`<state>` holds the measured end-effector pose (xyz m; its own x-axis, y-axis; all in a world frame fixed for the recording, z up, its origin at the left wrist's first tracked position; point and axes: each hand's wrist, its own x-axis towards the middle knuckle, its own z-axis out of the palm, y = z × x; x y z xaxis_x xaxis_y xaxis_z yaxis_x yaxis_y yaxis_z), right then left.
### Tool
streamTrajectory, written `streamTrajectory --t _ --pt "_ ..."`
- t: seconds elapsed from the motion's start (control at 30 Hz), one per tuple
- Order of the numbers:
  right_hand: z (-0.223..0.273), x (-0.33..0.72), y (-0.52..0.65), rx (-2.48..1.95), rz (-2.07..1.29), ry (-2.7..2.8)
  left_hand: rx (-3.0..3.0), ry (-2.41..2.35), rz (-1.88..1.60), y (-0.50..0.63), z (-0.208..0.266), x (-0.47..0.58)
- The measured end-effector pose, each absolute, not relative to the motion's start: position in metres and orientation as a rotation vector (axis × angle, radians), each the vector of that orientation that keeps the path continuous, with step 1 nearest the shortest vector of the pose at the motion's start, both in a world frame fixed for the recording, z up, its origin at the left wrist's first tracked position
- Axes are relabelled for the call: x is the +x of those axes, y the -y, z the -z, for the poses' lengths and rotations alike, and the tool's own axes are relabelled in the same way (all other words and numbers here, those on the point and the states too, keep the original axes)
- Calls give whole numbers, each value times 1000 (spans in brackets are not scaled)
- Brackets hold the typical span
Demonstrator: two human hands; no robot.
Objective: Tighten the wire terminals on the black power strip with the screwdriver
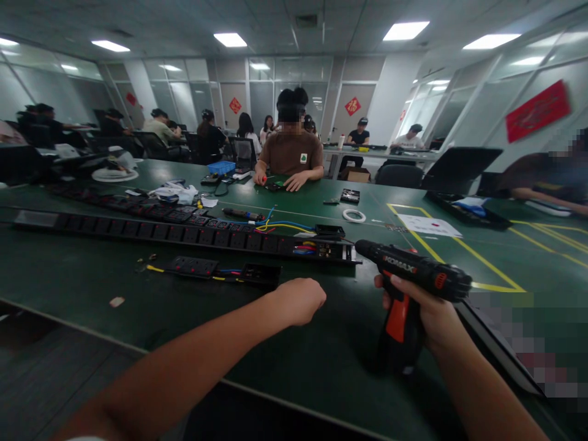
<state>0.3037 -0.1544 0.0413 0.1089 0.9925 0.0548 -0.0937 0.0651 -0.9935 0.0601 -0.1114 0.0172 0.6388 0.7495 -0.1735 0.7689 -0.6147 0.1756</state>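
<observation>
My right hand (432, 309) is wrapped round the grip of a black and orange cordless drill (399, 318). The drill is marked KOMAX, and its nose points left toward the end of a long black power strip (184, 234). At that end, coloured wires and metal contacts are exposed. My left hand (301, 300) is closed over the green table, its back toward me. Whatever its fingers hold, if anything, is hidden. Just left of it lies a short black socket unit (195, 267), joined by wires to a black end piece (261, 274).
The green table (184, 331) carries another row of black sockets (179, 212), loose wires, a screwdriver (241, 214), a white tape roll (353, 215) and a blue basket (221, 167). Opposite sits a co-worker (294, 150) with hands on a small part. Yellow tape (496, 266) marks the right side.
</observation>
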Motion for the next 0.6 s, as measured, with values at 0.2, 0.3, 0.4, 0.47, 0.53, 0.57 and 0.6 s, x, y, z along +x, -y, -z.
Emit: streamTrajectory --t 0.2,0.3,0.4,0.47,0.53,0.57,0.6 --pt "-44 302 157 -1150 -1152 1080 2623 -1181 50 142 -33 21" --pt "-45 301 158 -1160 -1141 1063 2486 -1300 -74 151 -34 -11" --pt "-45 300 158 -1158 -1150 1062 2379 -1457 -137 154 -26 -41" --pt "-45 300 158 -1147 -1152 1074 2390 -1521 -157 155 -18 -57" --pt "-44 301 158 -1146 -1162 1081 2371 -1595 -165 156 -12 -70" --pt "-44 301 157 -1148 -1167 1078 2360 -1610 -155 157 -10 -76" --pt "-44 301 157 -1149 -1170 1072 2342 -1627 -132 158 -9 -81"
